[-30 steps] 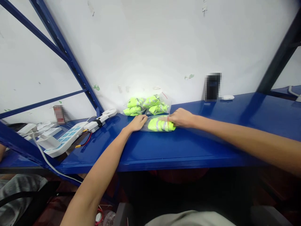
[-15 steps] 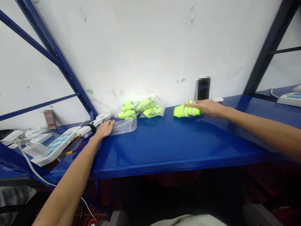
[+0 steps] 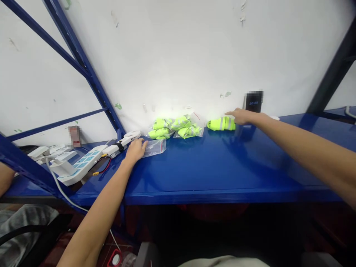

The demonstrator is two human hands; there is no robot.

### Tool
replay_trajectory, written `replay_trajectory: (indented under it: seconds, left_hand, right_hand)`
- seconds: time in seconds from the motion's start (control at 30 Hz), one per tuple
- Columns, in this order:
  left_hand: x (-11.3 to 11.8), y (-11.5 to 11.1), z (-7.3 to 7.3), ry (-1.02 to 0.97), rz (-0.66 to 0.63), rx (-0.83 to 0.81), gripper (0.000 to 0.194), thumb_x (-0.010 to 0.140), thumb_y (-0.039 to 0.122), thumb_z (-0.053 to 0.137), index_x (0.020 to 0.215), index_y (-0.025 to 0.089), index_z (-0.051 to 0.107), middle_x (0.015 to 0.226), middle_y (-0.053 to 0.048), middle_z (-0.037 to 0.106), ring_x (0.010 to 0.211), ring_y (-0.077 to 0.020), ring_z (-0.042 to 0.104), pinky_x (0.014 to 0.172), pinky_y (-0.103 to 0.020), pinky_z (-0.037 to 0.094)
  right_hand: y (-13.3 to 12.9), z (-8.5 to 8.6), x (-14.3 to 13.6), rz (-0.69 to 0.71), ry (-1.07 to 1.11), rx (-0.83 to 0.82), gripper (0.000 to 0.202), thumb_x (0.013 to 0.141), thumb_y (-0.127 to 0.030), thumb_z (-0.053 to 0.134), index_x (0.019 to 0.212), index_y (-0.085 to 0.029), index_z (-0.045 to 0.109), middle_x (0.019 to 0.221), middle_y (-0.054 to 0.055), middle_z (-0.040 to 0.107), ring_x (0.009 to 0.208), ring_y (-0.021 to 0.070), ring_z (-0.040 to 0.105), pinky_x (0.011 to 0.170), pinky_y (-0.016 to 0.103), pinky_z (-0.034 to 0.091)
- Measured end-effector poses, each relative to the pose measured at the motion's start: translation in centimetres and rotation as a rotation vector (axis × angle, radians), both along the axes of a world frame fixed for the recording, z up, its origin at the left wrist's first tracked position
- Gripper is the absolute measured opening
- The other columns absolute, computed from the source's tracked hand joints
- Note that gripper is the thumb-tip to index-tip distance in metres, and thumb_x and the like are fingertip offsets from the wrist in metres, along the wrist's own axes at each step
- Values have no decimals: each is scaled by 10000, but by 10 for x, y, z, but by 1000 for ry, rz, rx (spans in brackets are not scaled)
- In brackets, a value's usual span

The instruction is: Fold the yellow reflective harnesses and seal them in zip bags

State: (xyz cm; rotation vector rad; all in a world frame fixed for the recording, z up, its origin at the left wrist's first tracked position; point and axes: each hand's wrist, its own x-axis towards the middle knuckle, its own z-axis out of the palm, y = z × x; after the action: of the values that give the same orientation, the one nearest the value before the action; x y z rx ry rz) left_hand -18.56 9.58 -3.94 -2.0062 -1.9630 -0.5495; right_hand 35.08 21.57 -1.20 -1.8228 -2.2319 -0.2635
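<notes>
A rolled neon-yellow bundle with silver stripes point(image 3: 221, 124) lies by the wall on the blue table point(image 3: 194, 167). Just above its right end is my right hand point(image 3: 242, 115), holding nothing, with a finger stretched out to the left. My left hand point(image 3: 136, 149) rests on the left part of the table, fingers spread, at the left end of a flat clear zip bag point(image 3: 155, 147). Whether its fingertips press on the bag is hard to tell. Between the hands, several yellow rolls in clear bags point(image 3: 175, 127) are piled against the wall.
A white fan point(image 3: 132, 135) and a power strip point(image 3: 83, 165) with cables line the left side, near a blue frame post point(image 3: 91, 70). A phone point(image 3: 253, 102) leans on the wall. Another person's arm point(image 3: 6, 178) shows far left.
My right hand has let go of the yellow roll and lifted a little off it. The roll lies closer to the bagged pile. The view has shifted, and a person's arm has appeared far left.
</notes>
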Motion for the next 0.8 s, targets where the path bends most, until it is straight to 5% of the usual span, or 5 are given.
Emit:
replay_trajectory:
  seconds: [0.23, 0.33, 0.43, 0.63, 0.8]
  left_hand:
    - [34, -12, -13, 84, 23, -409, 897, 877, 741, 176, 1408, 89, 488, 1385, -268, 502, 1337, -409, 441, 1074, -534, 349]
    - [32, -13, -11, 74, 81, -490, 954, 815, 826, 153, 1541, 223, 291, 1587, -195, 275, 1473, -444, 184, 1119, -640, 227]
    - [27, -14, -6, 50, 120, -572, 929, 763, 880, 159, 1546, 382, 194, 1647, -63, 107, 1480, -474, 64, 1097, -736, 140]
    - [18, -12, -5, -17, 158, -543, 1007, 682, 925, 302, 1538, 402, 212, 1636, -112, 133, 1421, -533, 225, 1056, -716, 263]
    - [9, -11, -13, -60, 169, -380, 1062, 693, 900, 362, 1553, 292, 227, 1612, -210, 186, 1449, -515, 174, 1061, -747, 171]
  right_hand:
    - [-47, 12, -81, 138, 114, 100, 514, 899, -300, 473, 1402, -210, 520, 1337, 196, 534, 1113, 357, 580, 918, 481, 458]
    - [-55, 18, -120, 146, 546, 9, 461, 932, -402, 467, 1327, -179, 556, 1222, 182, 619, 1103, 333, 577, 939, 440, 446]
    - [-50, 25, -147, 72, 906, -235, 497, 974, -497, 353, 1149, -96, 589, 924, 193, 667, 802, 267, 639, 713, 363, 505]
    - [-44, 33, -175, 119, 1077, -430, 250, 928, -404, 527, 904, -155, 525, 607, 8, 467, 459, 98, 389, 448, 242, 367]
    - [-66, 49, -185, 312, 1184, -608, 129, 818, -255, 632, 848, -175, 535, 788, 72, 546, 656, 160, 586, 606, 309, 544]
